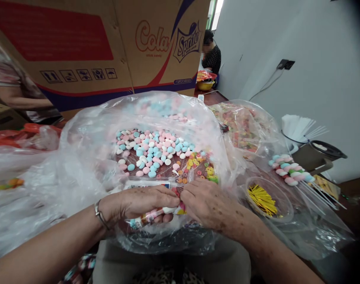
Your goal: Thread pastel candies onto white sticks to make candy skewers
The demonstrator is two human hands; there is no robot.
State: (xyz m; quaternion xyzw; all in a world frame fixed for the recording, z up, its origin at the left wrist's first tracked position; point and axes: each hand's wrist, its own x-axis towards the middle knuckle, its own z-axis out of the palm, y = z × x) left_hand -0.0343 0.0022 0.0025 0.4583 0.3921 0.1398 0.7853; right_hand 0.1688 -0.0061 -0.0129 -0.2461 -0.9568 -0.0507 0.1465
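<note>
Both hands meet at the near rim of the clear bag: the left hand curls around a small candy packet, the right hand pinches its end. A firm, steady grip seems wise so the pastel candies beyond stay put.

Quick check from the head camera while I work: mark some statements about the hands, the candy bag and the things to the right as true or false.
1. Both hands, left hand and right hand, meet at the near edge of the clear bag. True.
2. The bag holds only yellow candies. False: mostly pink, blue and white candies, with some orange and yellow ring candies.
3. The left hand's grip is on a small printed packet. True.
4. The yellow sticks lie loose on the floor. False: they lie in a clear round container.
5. The cardboard box behind the bag is blank. False: it reads Cola and Sprite.
</note>
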